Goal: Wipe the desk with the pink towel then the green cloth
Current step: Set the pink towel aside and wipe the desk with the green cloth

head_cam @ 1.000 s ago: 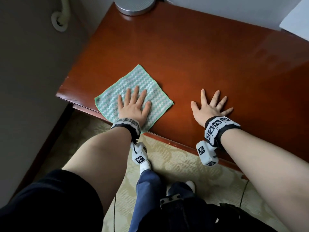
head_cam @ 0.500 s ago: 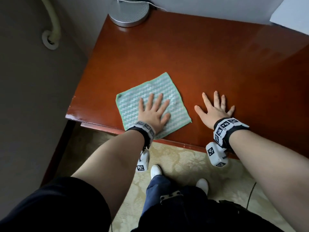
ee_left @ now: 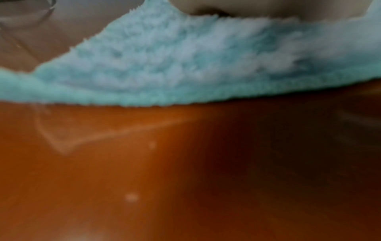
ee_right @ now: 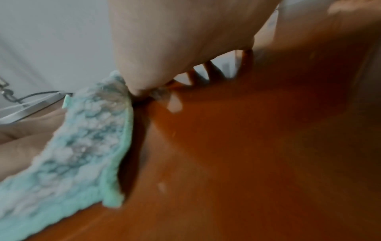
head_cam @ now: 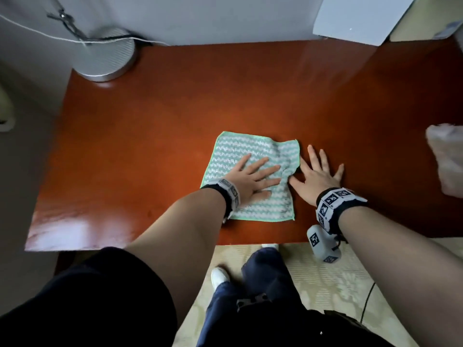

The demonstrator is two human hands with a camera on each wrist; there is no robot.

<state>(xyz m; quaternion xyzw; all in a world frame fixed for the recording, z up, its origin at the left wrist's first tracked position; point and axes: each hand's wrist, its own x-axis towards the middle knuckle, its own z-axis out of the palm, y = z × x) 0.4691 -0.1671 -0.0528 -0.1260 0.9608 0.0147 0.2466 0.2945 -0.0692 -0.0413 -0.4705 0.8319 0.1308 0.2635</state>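
Observation:
The green cloth (head_cam: 235,156) lies flat near the front middle of the red-brown desk (head_cam: 175,101). My left hand (head_cam: 253,176) presses on it with straight, spread fingers. The cloth's right edge is bunched against the thumb of my right hand (head_cam: 318,171), which rests flat on the bare wood beside it. The left wrist view shows the fluffy cloth (ee_left: 185,57) close up on the desk (ee_left: 164,171). In the right wrist view the cloth (ee_right: 78,146) wrinkles against my right hand (ee_right: 175,48). A pale crumpled towel (head_cam: 446,161), its colour unclear, sits at the desk's right edge.
A round metal lamp base (head_cam: 105,56) with a cord stands at the back left corner. A white board (head_cam: 360,16) leans at the back right. The desk's front edge runs just below my wrists, with patterned floor (head_cam: 325,284) and my legs beneath.
My left hand has slid the green cloth rightward across the desk from the left front corner until it meets my right hand. The right hand has stayed flat in place.

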